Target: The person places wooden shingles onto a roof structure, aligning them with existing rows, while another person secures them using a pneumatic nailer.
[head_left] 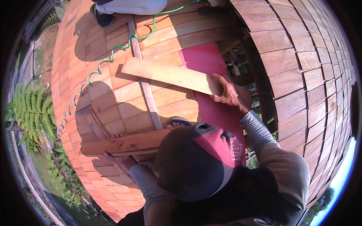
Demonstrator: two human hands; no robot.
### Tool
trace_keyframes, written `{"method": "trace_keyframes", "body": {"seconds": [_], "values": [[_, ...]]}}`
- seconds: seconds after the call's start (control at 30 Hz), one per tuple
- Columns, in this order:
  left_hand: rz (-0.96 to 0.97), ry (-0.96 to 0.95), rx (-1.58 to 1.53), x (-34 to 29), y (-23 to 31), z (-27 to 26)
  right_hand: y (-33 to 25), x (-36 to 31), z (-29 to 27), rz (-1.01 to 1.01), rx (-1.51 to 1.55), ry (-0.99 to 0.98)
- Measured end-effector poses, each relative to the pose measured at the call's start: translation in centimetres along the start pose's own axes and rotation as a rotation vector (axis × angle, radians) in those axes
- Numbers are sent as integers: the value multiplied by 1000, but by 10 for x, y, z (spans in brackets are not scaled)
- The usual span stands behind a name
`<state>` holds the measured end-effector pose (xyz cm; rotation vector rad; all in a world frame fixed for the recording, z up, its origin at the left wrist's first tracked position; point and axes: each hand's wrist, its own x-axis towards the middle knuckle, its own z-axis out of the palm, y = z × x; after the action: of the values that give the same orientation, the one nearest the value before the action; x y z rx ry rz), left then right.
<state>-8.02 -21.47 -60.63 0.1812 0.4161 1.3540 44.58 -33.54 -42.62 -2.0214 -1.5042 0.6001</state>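
My right hand (228, 91) grips the near right end of a long, pale wooden shingle (166, 73). The shingle slants up to the left, raised over the roof, and casts a shadow on it. Lower left, my left hand (122, 160) is closed round a few stacked reddish-brown wooden shingles (124, 144); part of it is hidden behind them. Beneath the pale shingle lies a pink sheet (211, 107), beside the laid shingles (171, 109). A narrow wooden batten (149, 98) runs across those shingles and passes below the held one.
A green coiled hose (100, 71) crosses the roof. At the top crouches another person in light trousers (132, 6) and a dark shoe (102, 18). An open gap with dark beams (254, 71) lies right of the pink sheet. Beyond it rises another shingled slope (290, 64). A dark cap (188, 162) covers the lower middle.
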Motion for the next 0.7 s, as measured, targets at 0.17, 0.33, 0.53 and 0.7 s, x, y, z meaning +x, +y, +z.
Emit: {"method": "trace_keyframes", "body": {"seconds": [0.17,0.33,0.53,0.7], "values": [[15,101,-21,-20,-6,-12,25,0,-3,-14,-24,120],[26,151,-23,-22,-7,-15,40,5,6,30,-224,89],[23,181,2,-21,-9,-20,57,2,21,26,-288,41],[16,203,3,-17,-20,-24,60,-4,37,26,-353,88]]}}
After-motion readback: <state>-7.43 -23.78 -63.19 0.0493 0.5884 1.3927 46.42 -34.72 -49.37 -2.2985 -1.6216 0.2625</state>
